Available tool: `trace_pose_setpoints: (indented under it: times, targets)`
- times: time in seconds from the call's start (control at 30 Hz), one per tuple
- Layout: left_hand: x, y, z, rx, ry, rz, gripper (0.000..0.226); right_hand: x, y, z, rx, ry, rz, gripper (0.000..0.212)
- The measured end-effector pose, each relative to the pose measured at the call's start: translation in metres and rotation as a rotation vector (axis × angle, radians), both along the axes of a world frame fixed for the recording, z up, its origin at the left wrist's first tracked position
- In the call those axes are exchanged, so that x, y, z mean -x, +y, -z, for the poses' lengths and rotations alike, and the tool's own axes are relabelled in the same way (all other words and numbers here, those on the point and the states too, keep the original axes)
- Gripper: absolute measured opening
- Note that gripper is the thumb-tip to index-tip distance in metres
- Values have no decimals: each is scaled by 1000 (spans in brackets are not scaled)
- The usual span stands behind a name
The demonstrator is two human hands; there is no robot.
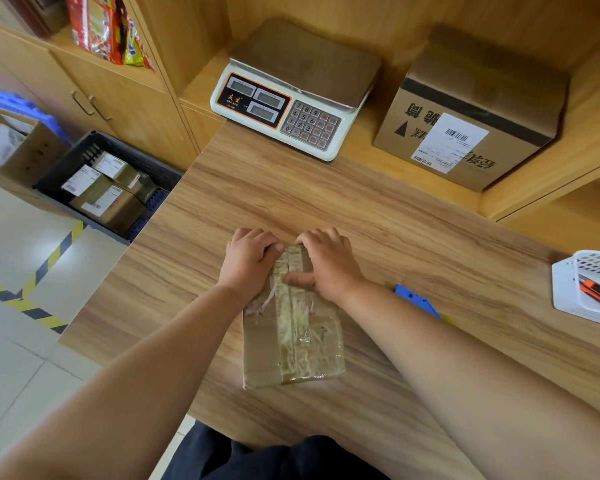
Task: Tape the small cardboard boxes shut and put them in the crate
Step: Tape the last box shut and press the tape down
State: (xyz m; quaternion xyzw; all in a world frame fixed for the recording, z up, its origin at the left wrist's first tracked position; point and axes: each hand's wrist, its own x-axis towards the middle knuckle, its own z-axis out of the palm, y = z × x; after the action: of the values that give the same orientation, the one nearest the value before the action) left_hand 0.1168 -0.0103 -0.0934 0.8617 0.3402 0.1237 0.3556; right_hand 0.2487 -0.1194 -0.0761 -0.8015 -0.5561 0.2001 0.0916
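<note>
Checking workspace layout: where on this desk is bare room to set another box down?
Bare wood between the scale and the taped box, and left of the box up to the desk edge. Tighter on the right: blue object and white basket.

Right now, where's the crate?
Head view, left side: the crate sits low beside the table's left edge, with an open carton just left of it.

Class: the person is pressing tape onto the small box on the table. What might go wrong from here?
The tape on the small box is wrinkled, so it may peel. The blue plastic tool lies close by the right arm; a sweep might knock it. The crate sits below the table's left edge; a careless drop could miss.
</note>
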Motion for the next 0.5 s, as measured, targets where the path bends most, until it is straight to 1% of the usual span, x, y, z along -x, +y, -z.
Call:
trace_pose_setpoints:
  times: [0.07, 0.13, 0.2, 0.27, 0.33, 0.37, 0.43, 0.47, 0.5]
  targets:
    - [0, 0, 0, -4, 8, 4, 28, 4, -8, -3, 50, -6, -20, 94]
    - [1, 0, -2, -10, 38, 17, 21, 8, -12, -6, 81, 27, 13, 110]
    - [1, -1, -7, 10, 90, 31, 23, 11, -14, -10, 113, 92, 109, 123]
    - [0, -2, -15, 52, 180, 11, 27, 15, -16, -12, 132, 195, 248, 132]
    - [0, -3, -23, 101, 302, -72, 38, 20, -20, -11, 96, 324, 389, 132]
    - [0, -6, -28, 154, 341, -142, 47, 22, -23, -10, 66, 399, 448, 128]
    - [-1, -12, -42, 336, 360, -292, 61, 23, -28, -9, 28, 531, 513, 114]
    - [-2, -16, -50, 415, 359, -336, 57, 23, -30, -10, 17, 575, 525, 106]
    - [-2, -18, -55, 465, 361, -343, 45, 22, -32, -11, 7, 608, 539, 97]
